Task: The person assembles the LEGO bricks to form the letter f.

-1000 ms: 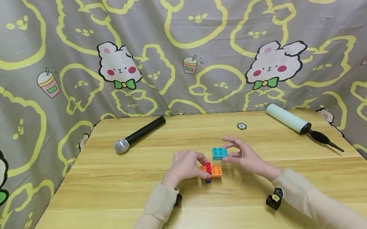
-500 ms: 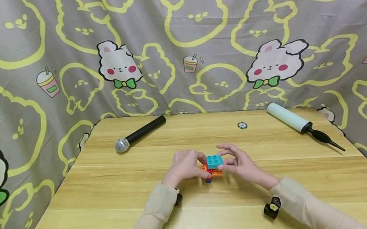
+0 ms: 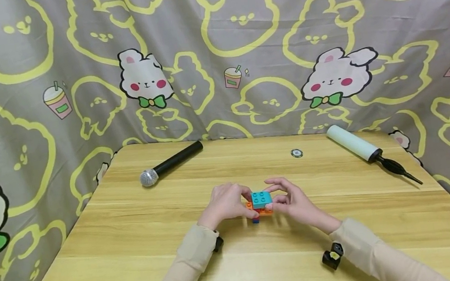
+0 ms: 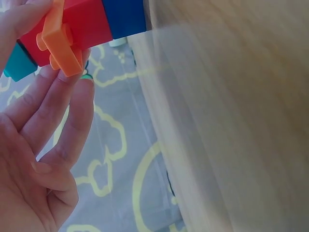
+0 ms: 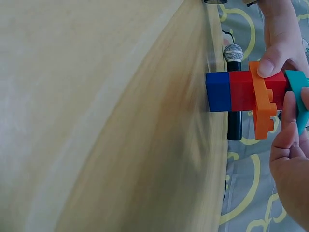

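My left hand (image 3: 226,202) pinches a small stack of toy building bricks between thumb and fingers. At the bottom of the stack is a blue brick (image 5: 218,92), with a red brick (image 5: 241,91) above it. An orange brick (image 5: 261,108) lies crosswise over that, its studs showing, and another red brick (image 5: 277,83) sits on top of it. With thumb and fingers my right hand (image 3: 297,202) pinches a teal brick (image 3: 261,199), four-sided and studded, right at the upper red brick. In the left wrist view the teal brick is mostly hidden behind the thumb side.
On the wooden table (image 3: 107,251), a black microphone (image 3: 178,160) with a silver head lies at the back left. A round chip (image 3: 297,153) lies behind the right hand. Further right is a pale hand pump (image 3: 353,143) with a black nozzle. A patterned curtain (image 3: 253,27) hangs behind.
My right hand has brought the teal brick left and toward me, from beside the stack to over its top. The left hand has kept its grip on the stack in place.
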A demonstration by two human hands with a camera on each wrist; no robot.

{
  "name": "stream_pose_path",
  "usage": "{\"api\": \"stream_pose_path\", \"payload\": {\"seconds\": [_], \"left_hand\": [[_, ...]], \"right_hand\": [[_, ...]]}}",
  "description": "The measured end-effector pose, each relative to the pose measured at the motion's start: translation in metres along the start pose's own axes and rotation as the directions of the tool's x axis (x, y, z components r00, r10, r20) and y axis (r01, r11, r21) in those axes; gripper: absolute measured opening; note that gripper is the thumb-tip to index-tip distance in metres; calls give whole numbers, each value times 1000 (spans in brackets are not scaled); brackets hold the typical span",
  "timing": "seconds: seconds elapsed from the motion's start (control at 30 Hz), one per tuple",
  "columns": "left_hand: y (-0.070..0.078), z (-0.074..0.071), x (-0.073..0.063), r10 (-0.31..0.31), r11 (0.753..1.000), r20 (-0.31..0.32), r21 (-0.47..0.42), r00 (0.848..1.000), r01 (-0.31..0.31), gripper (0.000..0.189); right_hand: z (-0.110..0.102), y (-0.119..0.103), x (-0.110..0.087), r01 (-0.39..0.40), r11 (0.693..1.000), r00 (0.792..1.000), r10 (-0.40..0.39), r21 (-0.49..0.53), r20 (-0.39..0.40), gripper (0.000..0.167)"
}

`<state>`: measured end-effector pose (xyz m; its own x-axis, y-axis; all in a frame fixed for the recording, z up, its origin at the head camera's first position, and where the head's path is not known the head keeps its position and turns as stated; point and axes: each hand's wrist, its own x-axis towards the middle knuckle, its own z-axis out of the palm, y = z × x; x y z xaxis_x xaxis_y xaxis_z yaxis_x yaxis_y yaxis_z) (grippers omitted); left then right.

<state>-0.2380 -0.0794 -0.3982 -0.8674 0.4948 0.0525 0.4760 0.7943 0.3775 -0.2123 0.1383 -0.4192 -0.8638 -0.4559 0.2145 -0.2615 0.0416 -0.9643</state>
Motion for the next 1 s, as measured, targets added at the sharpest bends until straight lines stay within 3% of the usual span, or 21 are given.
{"api": "stream_pose_path", "payload": {"seconds": [1.0], "left_hand": [[-1, 0, -1, 12, 1000, -2, -25, 1000, -12, 33]], "right_hand": [[2, -5, -1, -55, 985, 998, 50, -164, -34, 52]]}}
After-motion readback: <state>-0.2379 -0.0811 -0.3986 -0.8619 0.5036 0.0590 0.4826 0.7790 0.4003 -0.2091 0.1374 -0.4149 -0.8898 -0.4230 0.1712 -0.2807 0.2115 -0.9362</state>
